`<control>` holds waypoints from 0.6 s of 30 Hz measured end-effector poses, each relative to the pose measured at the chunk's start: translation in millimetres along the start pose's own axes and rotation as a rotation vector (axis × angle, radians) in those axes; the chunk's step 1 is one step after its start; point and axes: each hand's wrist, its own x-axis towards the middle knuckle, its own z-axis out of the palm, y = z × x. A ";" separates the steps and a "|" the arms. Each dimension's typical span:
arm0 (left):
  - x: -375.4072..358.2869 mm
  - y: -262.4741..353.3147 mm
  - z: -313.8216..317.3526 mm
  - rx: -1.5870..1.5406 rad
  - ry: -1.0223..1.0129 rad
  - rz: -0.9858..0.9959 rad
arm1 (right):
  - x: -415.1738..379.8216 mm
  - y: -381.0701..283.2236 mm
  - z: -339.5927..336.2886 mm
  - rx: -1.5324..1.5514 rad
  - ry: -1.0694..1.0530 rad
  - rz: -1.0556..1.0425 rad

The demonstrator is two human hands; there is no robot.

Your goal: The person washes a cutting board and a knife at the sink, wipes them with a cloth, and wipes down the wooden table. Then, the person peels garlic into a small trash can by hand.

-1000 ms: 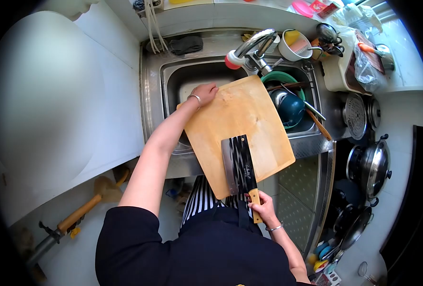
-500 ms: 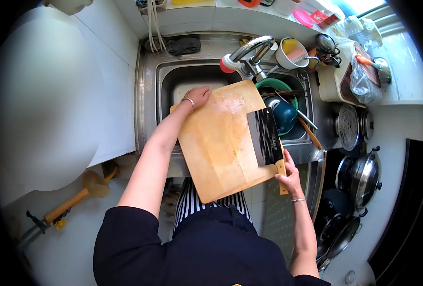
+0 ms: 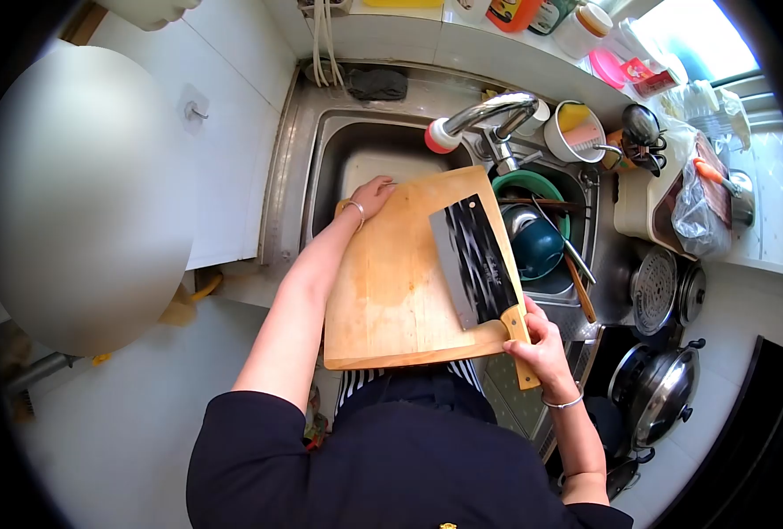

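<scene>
A wooden cutting board [image 3: 391, 291] is held slantwise over the near edge of the sink, in front of the person's body. My left hand [image 3: 374, 196] is closed on its far left edge, the fingertips partly hidden. Flat against the right part of the board lies a cleaver [image 3: 475, 264] with a dark patterned blade and a wooden handle [image 3: 522, 351]. At the near right corner, my right hand [image 3: 545, 353] grips that handle, thumb on top, close against the board's edge. Whether its hidden fingers also hold the board cannot be seen.
A faucet [image 3: 488, 110] arches over the left sink basin [image 3: 339, 141]. The right basin holds a green tub [image 3: 546, 183], a teal bowl [image 3: 537, 249] and several utensils. Pots with lids [image 3: 665, 397] stand at the right. A large pale rounded object [image 3: 83, 203] fills the left.
The board has turned, so its near edge is more level, and sits lower relative to the sink. The cleaver's blade has shifted left over the board. Both hands keep their hold.
</scene>
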 end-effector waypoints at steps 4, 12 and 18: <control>14.6 -28.6 -11.2 0.028 -0.058 -0.079 | 11.8 -29.3 14.3 0.036 0.022 -0.014; 35.5 -70.0 -18.3 0.372 -0.254 0.105 | 51.5 -58.7 30.1 0.122 -0.010 0.008; 47.6 -86.9 -5.9 0.520 -0.441 -0.116 | 106.4 -73.6 13.0 0.346 -0.095 0.236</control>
